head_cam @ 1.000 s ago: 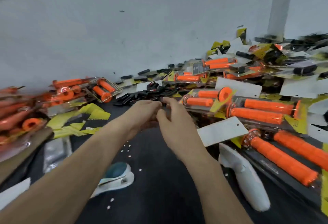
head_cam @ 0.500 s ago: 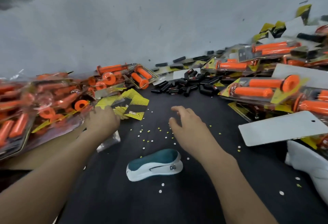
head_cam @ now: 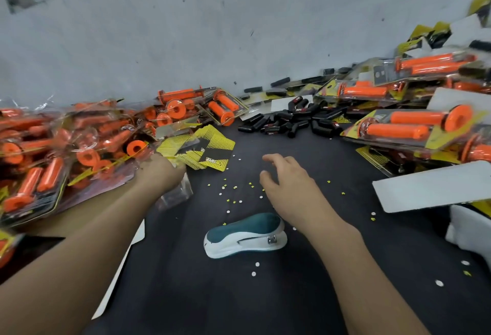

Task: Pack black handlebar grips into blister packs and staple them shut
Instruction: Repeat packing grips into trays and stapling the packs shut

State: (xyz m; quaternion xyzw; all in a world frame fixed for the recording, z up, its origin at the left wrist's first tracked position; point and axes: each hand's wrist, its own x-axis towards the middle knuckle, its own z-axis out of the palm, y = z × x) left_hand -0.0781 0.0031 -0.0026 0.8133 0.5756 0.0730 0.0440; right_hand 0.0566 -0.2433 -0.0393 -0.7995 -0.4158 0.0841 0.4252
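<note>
Head camera, looking down on a black table (head_cam: 239,302) at a packing bench: your left hand (head_cam: 159,175) reaches to the left, its knuckles at the edge of a fan of yellow cards (head_cam: 210,148) and above a clear blister pack (head_cam: 176,197) that lies flat beside the heap of packed orange grips (head_cam: 66,154). Its fingertips are hidden under the hand, so it cannot be told whether they pinch a card, the pack or nothing.

Your right hand (head_cam: 288,186) hovers over the middle of the table, fingers (head_cam: 273,158) loosely spread and holding nothing. It is just beyond the stapler (head_cam: 244,236), which lies on the near side. The black grips (head_cam: 289,122) wait in a loose pile at the far side, close to the wall and well apart from both hands. More orange packs (head_cam: 406,127) and a white card (head_cam: 435,188) crowd the right. Small paper dots (head_cam: 233,188) are scattered over the table between your hands.

By the look of it, you are at the start of a pack, gathering the shell and its card before any grip goes in. The next move calls for a firm pinch on one card and one shell only, drawn to the centre. After that comes a far reach for a pair of black grips. Stapling comes last.
</note>
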